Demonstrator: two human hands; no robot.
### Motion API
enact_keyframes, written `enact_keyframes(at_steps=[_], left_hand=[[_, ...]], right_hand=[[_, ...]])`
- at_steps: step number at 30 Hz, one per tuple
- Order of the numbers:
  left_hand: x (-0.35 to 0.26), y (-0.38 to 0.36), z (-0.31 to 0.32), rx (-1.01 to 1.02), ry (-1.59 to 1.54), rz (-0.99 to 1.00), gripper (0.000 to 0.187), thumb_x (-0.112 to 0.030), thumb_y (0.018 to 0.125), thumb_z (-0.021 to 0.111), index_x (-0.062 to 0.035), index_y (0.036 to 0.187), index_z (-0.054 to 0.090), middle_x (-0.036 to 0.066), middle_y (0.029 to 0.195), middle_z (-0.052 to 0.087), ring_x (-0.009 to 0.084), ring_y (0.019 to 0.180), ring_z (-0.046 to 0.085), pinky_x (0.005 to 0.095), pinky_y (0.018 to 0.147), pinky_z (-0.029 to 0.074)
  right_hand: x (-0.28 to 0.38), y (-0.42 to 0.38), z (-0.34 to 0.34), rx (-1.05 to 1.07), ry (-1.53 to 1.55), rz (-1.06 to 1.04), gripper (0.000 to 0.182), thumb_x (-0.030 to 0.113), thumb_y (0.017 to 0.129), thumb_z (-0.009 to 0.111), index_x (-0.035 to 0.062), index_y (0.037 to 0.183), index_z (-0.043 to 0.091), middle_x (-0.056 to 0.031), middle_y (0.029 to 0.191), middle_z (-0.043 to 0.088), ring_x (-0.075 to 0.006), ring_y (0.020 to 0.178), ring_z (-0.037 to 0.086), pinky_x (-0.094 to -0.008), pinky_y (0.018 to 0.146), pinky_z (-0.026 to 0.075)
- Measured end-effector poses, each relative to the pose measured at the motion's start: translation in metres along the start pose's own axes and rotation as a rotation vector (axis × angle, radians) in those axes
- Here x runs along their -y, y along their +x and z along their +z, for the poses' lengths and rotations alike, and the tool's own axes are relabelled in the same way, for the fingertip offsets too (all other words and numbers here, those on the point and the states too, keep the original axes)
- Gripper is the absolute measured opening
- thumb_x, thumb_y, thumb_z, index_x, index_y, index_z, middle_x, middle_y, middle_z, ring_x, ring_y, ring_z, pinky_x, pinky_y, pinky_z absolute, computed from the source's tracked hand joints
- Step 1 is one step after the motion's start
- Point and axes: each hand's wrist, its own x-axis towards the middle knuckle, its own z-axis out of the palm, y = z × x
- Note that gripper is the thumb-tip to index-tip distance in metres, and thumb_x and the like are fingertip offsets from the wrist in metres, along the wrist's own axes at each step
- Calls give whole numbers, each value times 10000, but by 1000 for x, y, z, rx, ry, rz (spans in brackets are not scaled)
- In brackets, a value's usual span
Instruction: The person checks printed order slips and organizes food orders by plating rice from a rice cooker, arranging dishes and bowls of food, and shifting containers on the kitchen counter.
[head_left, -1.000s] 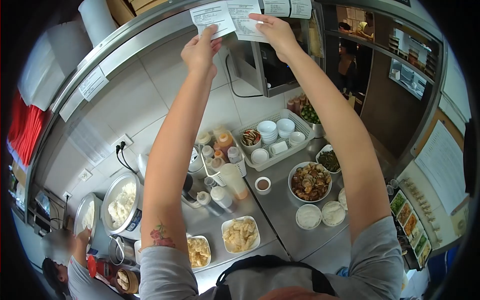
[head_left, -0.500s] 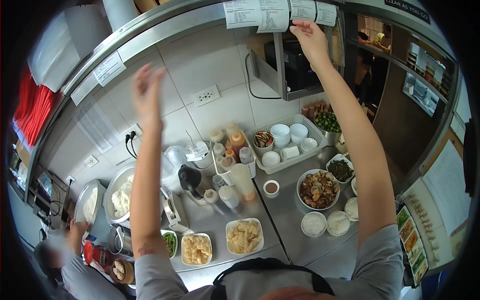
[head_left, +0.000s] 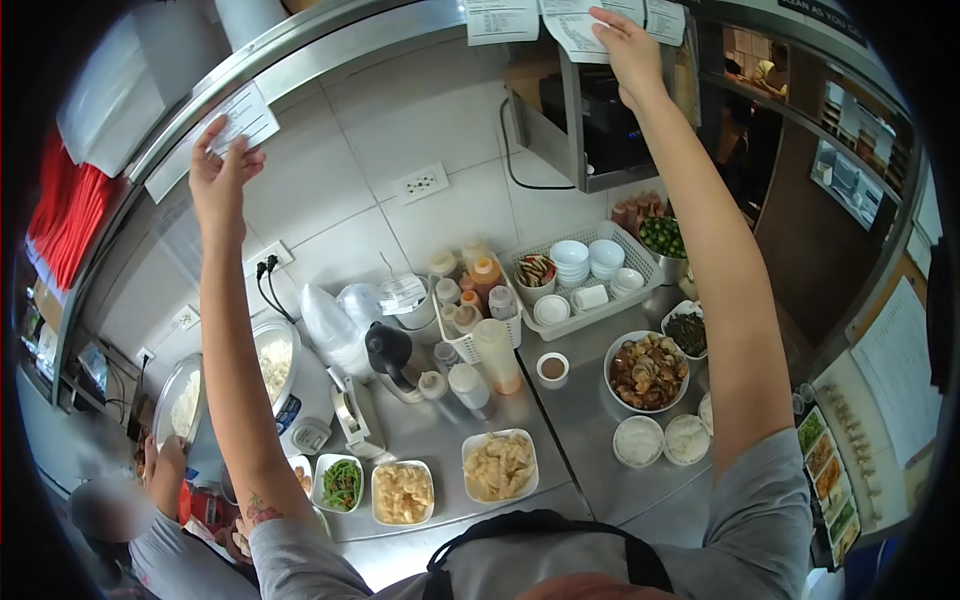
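My left hand point(head_left: 220, 178) is raised at the left end of the metal rail, thumb and index finger closed on the lower corner of a printed order slip point(head_left: 250, 116). At the top, my right hand point(head_left: 632, 58) pinches the right edge of another order slip point(head_left: 573, 36), which is tilted out from the rail. Further order slips hang on both sides of it, including one on its left point(head_left: 502, 22). The upper ends of the slips by my right hand are cut off by the frame.
Below stand bowls of fried pieces point(head_left: 403, 492), green beans point(head_left: 338, 484) and a brown dish point(head_left: 646, 372). A basket of sauce bottles point(head_left: 468, 318) and a tray of white bowls point(head_left: 580, 322) line the wall. A co-worker point(head_left: 175, 545) is at lower left.
My left hand has moved left and down onto the slip there, which has shifted. My right hand has taken hold of a slip and tilted it. The view has shifted slightly.
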Motion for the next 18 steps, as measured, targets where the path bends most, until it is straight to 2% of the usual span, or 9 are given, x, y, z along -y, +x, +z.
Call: enact_keyframes(at_steps=[1,4,5,8,10,11,13,14,18], left_hand=[[-3,-3,14,32,14,6,417,-116,889,603,-25,1268,454,80,894,614,149,733,640,258,675,538],[-17,-10,70,140,34,79,410,-111,901,580,5,1275,457,84,876,613,139,723,636,250,648,531],[-18,-7,89,184,-1,88,397,-101,900,577,14,1263,464,77,861,611,135,718,632,246,636,526],[-22,3,138,219,3,175,386,-97,891,572,36,1239,470,84,847,629,119,693,628,250,619,513],[-26,7,156,213,80,202,367,-112,884,583,34,1214,518,83,869,646,119,769,635,243,697,502],[-29,8,160,217,84,216,376,-121,891,579,33,1227,508,85,891,642,124,777,633,242,702,501],[-36,0,152,215,115,216,396,-140,905,572,31,1252,489,89,935,634,135,794,630,240,714,499],[-49,-13,139,187,213,147,580,-350,879,621,-106,1366,423,135,989,642,174,783,587,307,727,497],[-48,-73,44,530,359,-33,621,-407,887,591,-113,1389,374,144,1106,601,217,939,579,321,770,486]], right_hand=[[-2,3,3,-53,-169,-43,394,70,847,597,-12,1225,522,-99,960,656,-179,887,625,-292,745,494],[9,-3,7,-93,-214,14,422,93,820,609,15,1227,527,-129,958,671,-216,935,634,-327,785,506],[14,-13,5,-117,-245,-28,257,95,861,615,40,1112,625,-55,994,646,-104,897,580,-226,818,436],[29,-76,1,-206,-542,-203,232,120,860,626,49,1081,628,-41,986,643,-111,885,577,-241,811,441],[41,-141,-10,-168,-455,-97,210,165,816,661,115,1019,652,-43,941,602,-145,850,570,-283,793,465],[50,-181,-14,-99,-314,25,226,140,825,651,92,1045,636,-44,989,601,-135,893,568,-279,800,467],[77,-264,-22,-1,-348,159,247,106,866,620,41,1103,599,-43,1037,608,-120,946,564,-263,829,456],[81,-305,-29,48,-319,233,254,101,893,600,17,1131,579,-44,1051,613,-111,974,559,-252,858,447],[109,-456,-46,30,-136,768,162,148,870,649,2,940,644,-42,803,618,-82,736,567,-210,685,463]])
